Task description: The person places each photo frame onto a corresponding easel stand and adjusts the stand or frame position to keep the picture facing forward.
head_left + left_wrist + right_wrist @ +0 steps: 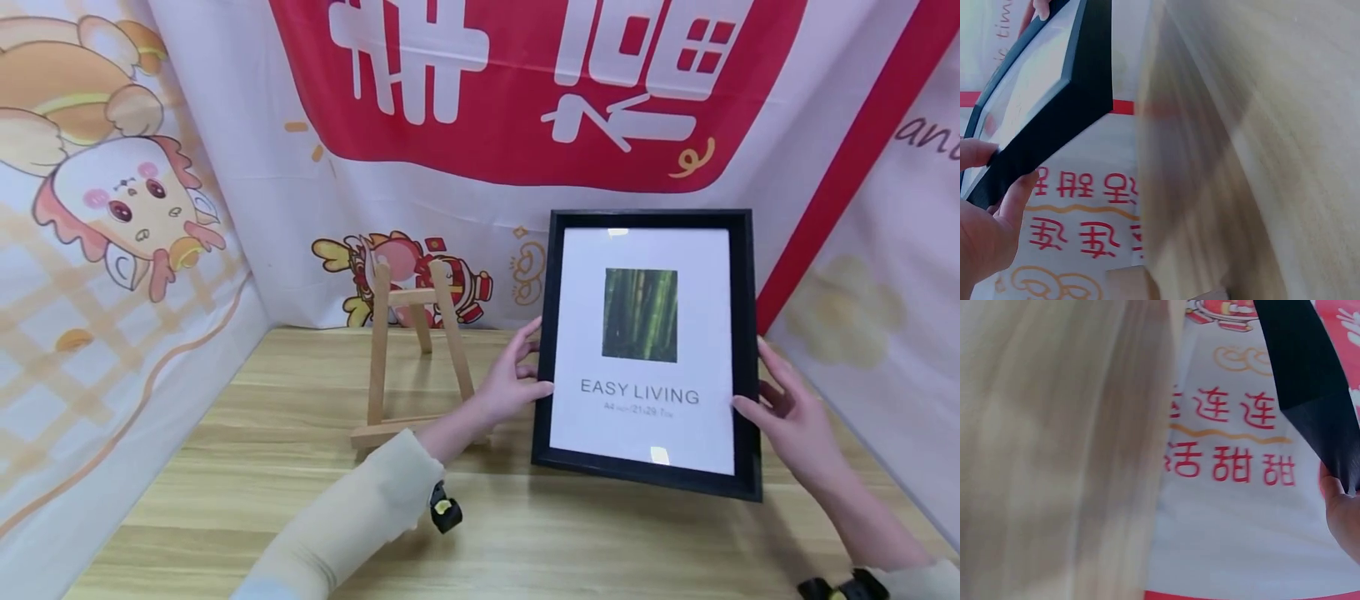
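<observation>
The left hand (512,382) and right hand (799,423) pinch opposite sides of a black rectangular picture frame (641,333), held above the wood-grain table (247,467), right of a light wooden easel (378,350).

A light wood-grain tabletop (247,467) supports a wooden display easel (378,350), standing with its rear leg near the back edge.

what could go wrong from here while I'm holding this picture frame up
The picture frame might slip, since the left grip and right grip hold only its side edges, above the table. The left forearm might also bump the wooden easel, because it crosses in front of the easel's base.
</observation>
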`<state>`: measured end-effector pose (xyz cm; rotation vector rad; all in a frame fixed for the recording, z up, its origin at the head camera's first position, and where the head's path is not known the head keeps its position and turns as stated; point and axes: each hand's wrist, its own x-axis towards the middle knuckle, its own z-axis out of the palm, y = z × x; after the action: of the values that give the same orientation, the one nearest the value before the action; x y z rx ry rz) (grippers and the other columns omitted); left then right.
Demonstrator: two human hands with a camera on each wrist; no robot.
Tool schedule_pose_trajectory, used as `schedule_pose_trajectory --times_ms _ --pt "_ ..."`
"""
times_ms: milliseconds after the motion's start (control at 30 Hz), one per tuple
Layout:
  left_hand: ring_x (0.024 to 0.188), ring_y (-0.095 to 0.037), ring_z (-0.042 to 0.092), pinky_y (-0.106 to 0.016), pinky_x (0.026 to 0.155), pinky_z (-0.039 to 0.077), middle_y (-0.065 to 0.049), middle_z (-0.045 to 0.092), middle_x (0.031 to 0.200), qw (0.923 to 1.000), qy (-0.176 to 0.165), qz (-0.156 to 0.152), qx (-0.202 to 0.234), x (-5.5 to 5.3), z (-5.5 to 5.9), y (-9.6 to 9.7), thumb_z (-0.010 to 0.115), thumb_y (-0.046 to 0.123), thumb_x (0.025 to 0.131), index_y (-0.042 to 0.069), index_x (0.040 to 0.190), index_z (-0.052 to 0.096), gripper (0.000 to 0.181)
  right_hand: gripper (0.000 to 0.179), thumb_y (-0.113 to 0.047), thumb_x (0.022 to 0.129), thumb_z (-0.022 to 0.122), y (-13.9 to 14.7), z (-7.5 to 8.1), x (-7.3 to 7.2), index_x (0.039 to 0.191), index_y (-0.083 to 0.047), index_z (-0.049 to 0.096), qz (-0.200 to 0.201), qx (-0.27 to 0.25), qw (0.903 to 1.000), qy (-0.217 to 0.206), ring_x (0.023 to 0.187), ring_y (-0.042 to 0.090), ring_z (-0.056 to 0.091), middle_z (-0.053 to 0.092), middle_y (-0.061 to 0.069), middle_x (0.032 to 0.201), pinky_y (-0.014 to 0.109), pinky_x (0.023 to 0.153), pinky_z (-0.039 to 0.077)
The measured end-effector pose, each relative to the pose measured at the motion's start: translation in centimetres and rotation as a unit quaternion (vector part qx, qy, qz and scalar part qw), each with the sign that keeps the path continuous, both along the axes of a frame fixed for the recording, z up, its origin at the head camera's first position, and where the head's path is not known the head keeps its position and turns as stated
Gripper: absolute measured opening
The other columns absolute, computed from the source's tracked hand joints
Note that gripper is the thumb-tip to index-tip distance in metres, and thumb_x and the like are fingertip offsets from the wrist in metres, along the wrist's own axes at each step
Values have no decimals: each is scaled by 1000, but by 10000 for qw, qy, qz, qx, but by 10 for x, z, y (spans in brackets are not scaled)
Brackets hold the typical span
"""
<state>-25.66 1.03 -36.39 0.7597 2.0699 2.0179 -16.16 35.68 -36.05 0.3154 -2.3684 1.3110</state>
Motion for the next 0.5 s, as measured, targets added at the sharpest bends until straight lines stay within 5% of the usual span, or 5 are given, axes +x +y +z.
schedule_pose_trajectory --times_ms 167,267,500 --pt "111 -36 57 -37 88 54 -17 43 145 9995 297 41 -69 21 32 -16 60 -16 85 18 155 21 88 80 -1 94 60 -11 16 1 155 -32 18 -38 277 9996 8 120 9 48 33 8 154 7 81 46" --pt "117 -35 54 -36 90 53 -16 40 147 9984 545 112 -93 25 40 -28 60 -15 86 17 155 20 86 81 -2 94 61 -21 21 -3 155 -33 18 -69 337 9994 103 126 16 45 34 8 154 6 82 44" --pt "127 -31 44 -44 95 50 -14 35 151 9901 1359 356 78 17 28 -56 62 -19 83 12 154 22 87 79 2 93 60 -51 20 -15 155 -30 22 228 -150 9990 367 124 13 48 38 10 151 12 82 49"
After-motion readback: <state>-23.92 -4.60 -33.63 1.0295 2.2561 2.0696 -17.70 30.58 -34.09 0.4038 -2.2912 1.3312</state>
